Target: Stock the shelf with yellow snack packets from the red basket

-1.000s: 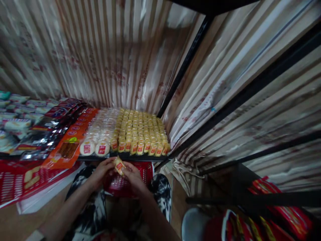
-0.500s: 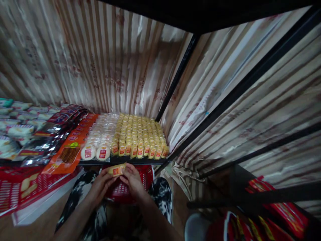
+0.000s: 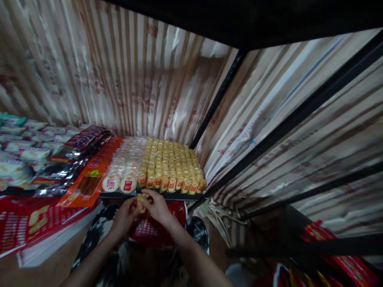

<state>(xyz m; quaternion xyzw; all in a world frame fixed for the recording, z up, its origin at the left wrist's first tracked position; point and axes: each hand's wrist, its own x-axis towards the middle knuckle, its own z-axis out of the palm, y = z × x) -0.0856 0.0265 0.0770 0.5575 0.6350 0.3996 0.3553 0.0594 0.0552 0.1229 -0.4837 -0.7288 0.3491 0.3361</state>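
Note:
Both hands are closed on a small yellow wrapped snack (image 3: 141,203), just in front of the shelf's front edge. My left hand (image 3: 124,218) grips it from the left, and my right hand (image 3: 159,206) pinches it from the right and above. Fingers cover much of the wrapper. Behind them on the black shelf, rows of matching yellow wrapped snacks (image 3: 172,163) stand packed together with red labels facing me. To their left are rows of round white wrapped snacks (image 3: 128,184). Below my hands sits a red perforated basket (image 3: 152,232), partly hidden by my arms.
Orange packets (image 3: 86,185), dark shiny packets (image 3: 56,167) and white packets (image 3: 32,153) fill the shelf's left side. A red bag (image 3: 26,223) hangs over the lower left. Black frame bars (image 3: 287,115) cross the right, before striped curtains (image 3: 149,71). Red packets (image 3: 344,259) lie lower right.
The snack has turned in my hands, so its long labelled side no longer faces me. My right hand now reaches further over it. The whole view has shifted slightly.

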